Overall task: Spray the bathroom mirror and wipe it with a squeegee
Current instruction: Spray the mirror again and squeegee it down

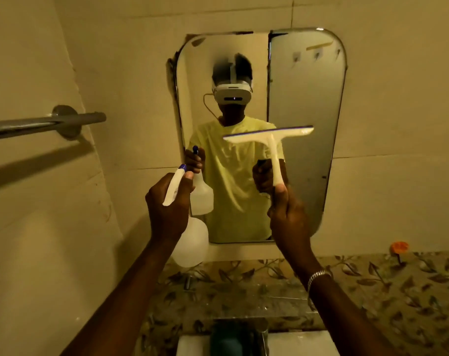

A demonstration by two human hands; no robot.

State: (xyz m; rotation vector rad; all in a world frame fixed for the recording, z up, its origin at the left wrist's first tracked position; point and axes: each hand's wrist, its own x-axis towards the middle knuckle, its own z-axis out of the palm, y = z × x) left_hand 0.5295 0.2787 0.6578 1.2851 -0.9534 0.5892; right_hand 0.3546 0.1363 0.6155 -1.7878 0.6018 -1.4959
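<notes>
So the mirror (305,124) hangs on the wall in the upper middle of the frame, with a towel bar (38,123) sticking out from the wall at the left edge. In front of the mirror, left hand (167,201) grips the spray bottle (190,242) lower center-left, and right hand (287,217) holds up the squeegee (272,140) just right of it, blade above the handle. A patterned tile strip (359,278) runs below the mirror, and the tap (238,335) sits bottom center.

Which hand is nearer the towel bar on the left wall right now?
Left. The left hand, holding the spray bottle, is right of the towel bar and below it. The right hand, gripping the squeegee, is farther right.
</notes>
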